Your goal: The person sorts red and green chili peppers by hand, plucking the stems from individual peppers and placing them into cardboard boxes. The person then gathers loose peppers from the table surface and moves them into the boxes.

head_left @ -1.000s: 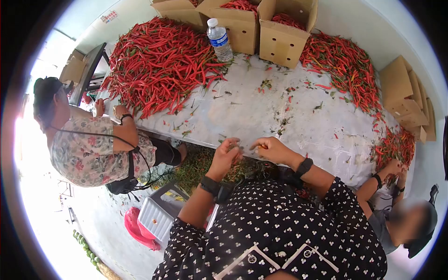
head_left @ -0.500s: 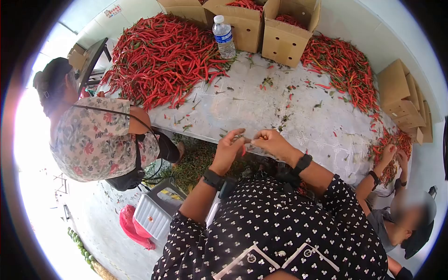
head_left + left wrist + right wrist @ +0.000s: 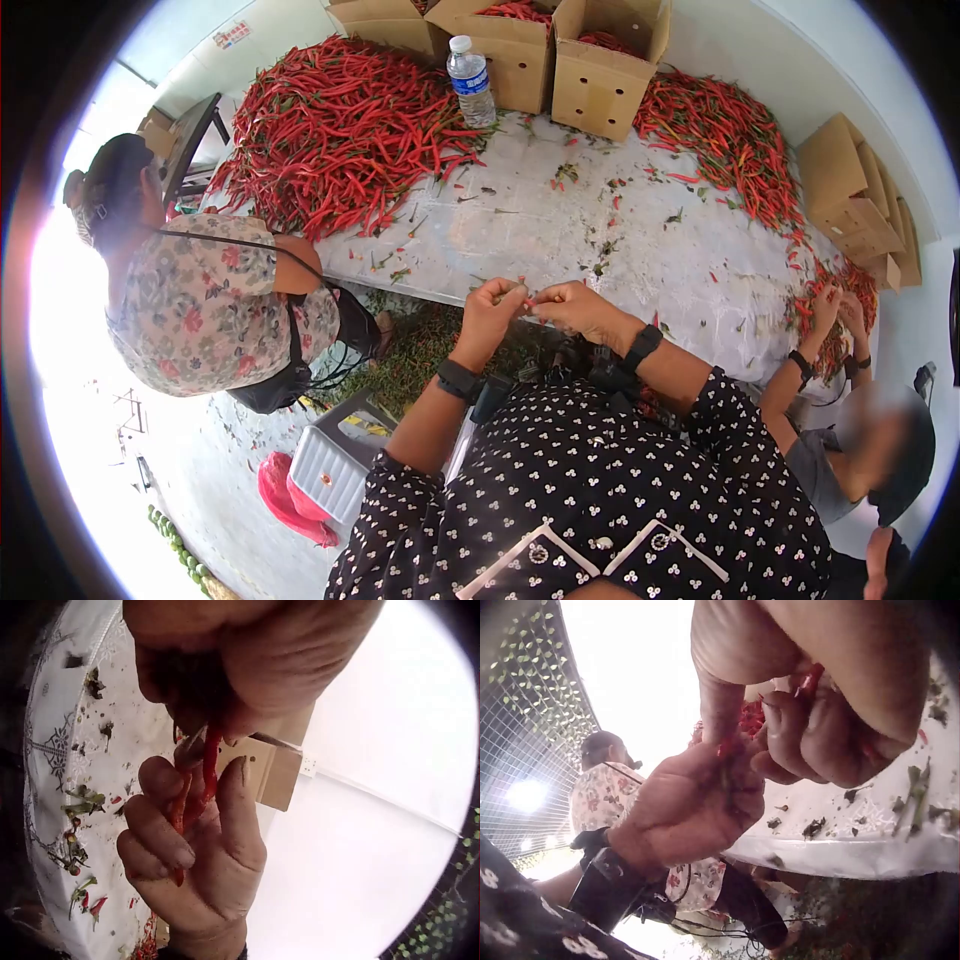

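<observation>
My left hand (image 3: 490, 318) and right hand (image 3: 588, 314) meet fingertip to fingertip at the table's front edge. In the left wrist view a red chilli (image 3: 211, 769) runs up from my right palm to my left fingers, which pinch its upper end. Curled fingers of my right hand also hold a thinner orange-red chilli (image 3: 179, 825) against the palm. From the right wrist side, a red chilli piece (image 3: 810, 679) shows between the right fingers. A green stem (image 3: 726, 780) lies in shadow against my left palm, partly hidden.
The white-covered table (image 3: 540, 240) carries a large chilli heap (image 3: 340, 130), a water bottle (image 3: 471, 85), cardboard boxes (image 3: 608, 90) and scattered stems. Another chilli heap (image 3: 720, 140) lies right. One person (image 3: 215, 300) stands left, another (image 3: 835, 440) works at right. Below lies a stem pile (image 3: 430, 360).
My hands, apart one second ago, have come together at the fingertips over the chilli. The person at left has turned away from the camera, and their hands no longer show.
</observation>
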Demonstrator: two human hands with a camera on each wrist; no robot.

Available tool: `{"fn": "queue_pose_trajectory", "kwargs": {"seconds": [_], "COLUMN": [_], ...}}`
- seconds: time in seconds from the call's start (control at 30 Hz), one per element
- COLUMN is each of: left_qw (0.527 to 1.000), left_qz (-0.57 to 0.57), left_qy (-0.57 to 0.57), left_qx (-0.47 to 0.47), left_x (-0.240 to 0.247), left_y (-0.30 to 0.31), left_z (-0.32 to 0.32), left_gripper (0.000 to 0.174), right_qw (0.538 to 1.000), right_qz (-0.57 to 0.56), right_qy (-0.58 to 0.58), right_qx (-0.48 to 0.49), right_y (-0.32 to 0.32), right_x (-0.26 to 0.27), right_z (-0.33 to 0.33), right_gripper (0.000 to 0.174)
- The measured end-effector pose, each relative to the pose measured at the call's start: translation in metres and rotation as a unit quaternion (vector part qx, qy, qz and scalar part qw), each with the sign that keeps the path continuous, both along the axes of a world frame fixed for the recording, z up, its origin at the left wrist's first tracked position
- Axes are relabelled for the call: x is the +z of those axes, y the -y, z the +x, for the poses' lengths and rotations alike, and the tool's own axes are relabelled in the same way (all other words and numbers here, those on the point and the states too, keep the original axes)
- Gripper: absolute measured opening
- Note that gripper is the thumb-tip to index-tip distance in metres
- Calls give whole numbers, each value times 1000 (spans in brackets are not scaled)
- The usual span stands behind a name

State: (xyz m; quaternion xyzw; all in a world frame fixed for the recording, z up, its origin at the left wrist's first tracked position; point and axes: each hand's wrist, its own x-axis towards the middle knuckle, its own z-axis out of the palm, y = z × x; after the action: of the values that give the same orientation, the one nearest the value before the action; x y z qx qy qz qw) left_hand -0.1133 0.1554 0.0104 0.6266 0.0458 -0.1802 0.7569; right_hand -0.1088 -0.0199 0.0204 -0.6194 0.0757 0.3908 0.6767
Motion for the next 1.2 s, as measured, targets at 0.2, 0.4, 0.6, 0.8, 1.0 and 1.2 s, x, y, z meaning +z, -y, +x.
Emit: {"fn": "queue_pose_trajectory", "kwargs": {"seconds": [0.2, 0.4, 0.6, 0.8, 1.0, 1.2], "left_qw": [985, 984, 971, 844, 951, 933], "left_qz": [147, -150, -219, 452, 192, 204], "left_qy": [69, -63, -94, 273, 178, 183], "left_qx": [-62, -67, -14, -94, -164, -233], "left_x": [-4, -16, -13, -18, 41, 37], "left_y": [0, 3, -11, -37, 56, 87], "left_z": [2, 4, 11, 22, 39, 68], "left_gripper": [14, 16, 21, 26, 25, 14], "right_qw": [980, 960, 987, 977, 996, 995], "right_qz": [-108, -116, 150, 187, 78, 85], "right_qy": [169, 252, -40, -53, 40, 13], "right_qx": [0, 26, -36, -92, 9, -58], "right_y": [3, 13, 36, 79, 85, 123], "right_x": [-6, 10, 4, 10, 17, 17], "right_z": [-5, -2, 8, 24, 24, 20], "right_gripper": [22, 20, 24, 27, 22, 26]}}
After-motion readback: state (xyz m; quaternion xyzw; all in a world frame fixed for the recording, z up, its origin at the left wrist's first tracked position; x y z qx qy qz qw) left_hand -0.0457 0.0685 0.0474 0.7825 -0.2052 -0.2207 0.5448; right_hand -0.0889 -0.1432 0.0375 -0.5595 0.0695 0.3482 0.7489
